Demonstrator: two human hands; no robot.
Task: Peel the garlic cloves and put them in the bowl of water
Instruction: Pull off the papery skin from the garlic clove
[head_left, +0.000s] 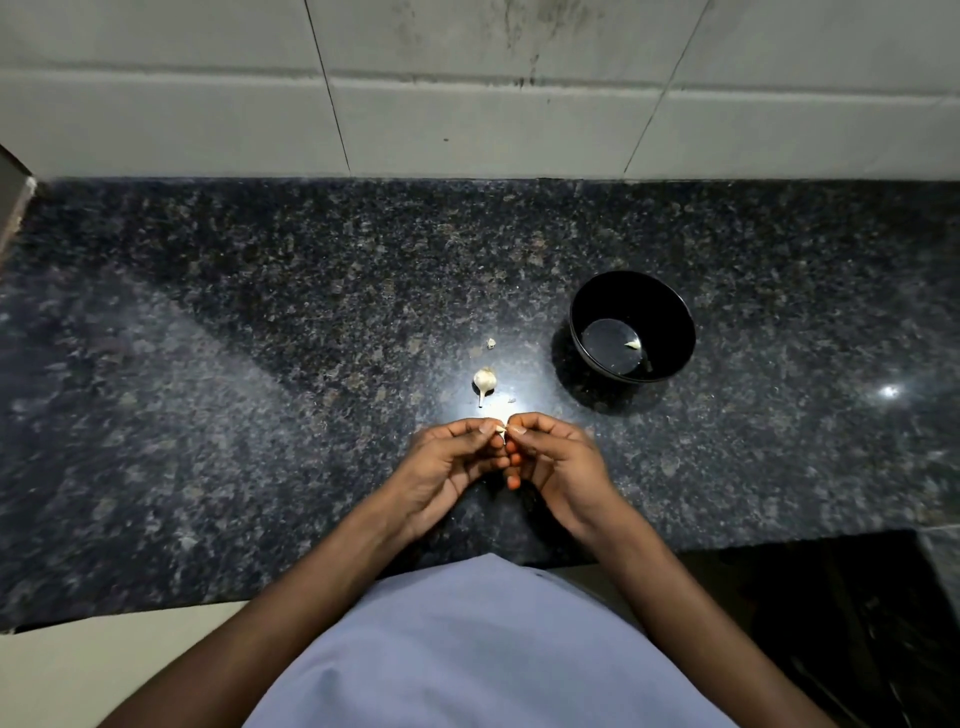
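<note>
From the head view, your left hand (447, 462) and right hand (558, 460) meet just above the near part of the dark speckled worktop (234, 338). Both have their fingers curled in, and between the thumb and forefinger of each you pinch one small garlic clove (502, 431); only a pale sliver of it shows between your fingertips, so how much skin is left on it is hard to tell. Just beyond your hands, the rest of the garlic bulb (484, 382) lies on the worktop with its stem pointing towards you, and a scrap of peel (491, 343) sits a little further back. To the right of the bulb stands the black bowl (670, 312), holding shallow water with one peeled clove (632, 344) in it
</note>
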